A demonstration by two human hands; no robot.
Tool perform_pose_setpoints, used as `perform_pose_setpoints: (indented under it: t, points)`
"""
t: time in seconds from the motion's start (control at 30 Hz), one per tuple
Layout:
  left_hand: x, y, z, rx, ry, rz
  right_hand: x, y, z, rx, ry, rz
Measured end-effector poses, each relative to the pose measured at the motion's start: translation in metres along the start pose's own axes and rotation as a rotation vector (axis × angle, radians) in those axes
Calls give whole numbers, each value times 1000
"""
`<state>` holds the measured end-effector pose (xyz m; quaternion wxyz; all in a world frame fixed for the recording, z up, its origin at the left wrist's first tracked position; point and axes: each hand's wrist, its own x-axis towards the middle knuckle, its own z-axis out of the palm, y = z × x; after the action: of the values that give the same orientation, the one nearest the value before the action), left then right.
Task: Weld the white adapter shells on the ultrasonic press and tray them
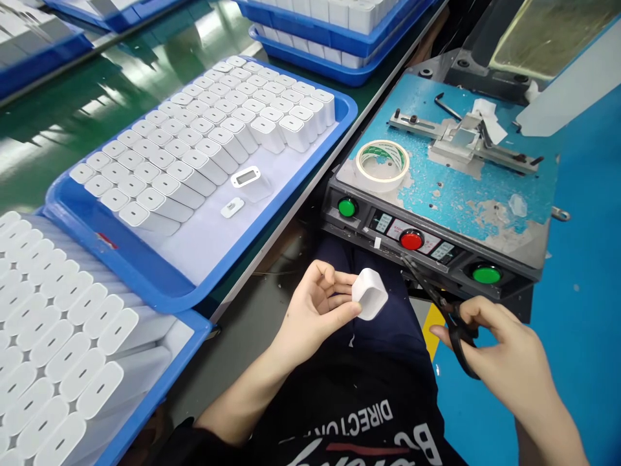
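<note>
My left hand (325,301) grips a white hollow plastic housing (369,294) between thumb and fingers, its open end tilted up toward me. Black-handled scissors (451,317) are in my right hand (499,349), fingers at the handle loops and blades pointing up and left toward the machine's front. The blade tips are apart from the housing. Left of my hands, a blue tray (204,285) holds rows of white housings (182,139) with slotted tops. Inside it, one housing with a display window (246,177) stands beside a small loose white cap (232,207).
A machine bed (485,194) carries a metal fixture (458,139), a tape roll (382,162), green buttons (486,274) and a red button (412,239). Another filled blue tray (179,362) lies at lower left. Stacked trays (356,77) stand at the back.
</note>
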<state>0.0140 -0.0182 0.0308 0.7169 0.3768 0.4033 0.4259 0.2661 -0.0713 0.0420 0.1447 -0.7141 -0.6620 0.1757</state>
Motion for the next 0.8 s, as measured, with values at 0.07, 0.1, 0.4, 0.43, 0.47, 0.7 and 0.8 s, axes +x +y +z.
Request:
perform_pose_setpoints:
  t: [0.07, 0.1, 0.4, 0.43, 0.47, 0.7, 0.8]
  points:
    - [0, 0, 0, 0, 4, -6, 2, 2, -1, 30, -44, 12]
    - [0, 0, 0, -3, 8, -7, 2, 2, -2, 40, -77, 5]
    - [3, -3, 11, -131, 205, 67, -8, -16, 15, 253, -188, -8]
    - [3, -3, 13, -138, 223, 85, -9, -19, 18, 269, -180, -7]
    - [4, -2, 15, -144, 231, 101, -10, -22, 20, 278, -173, -9]
    - [3, 1, 16, -109, 201, 150, -9, -29, 19, 156, -44, -53]
    - [2, -1, 14, -97, 191, 166, -9, -28, 18, 100, 6, -71]
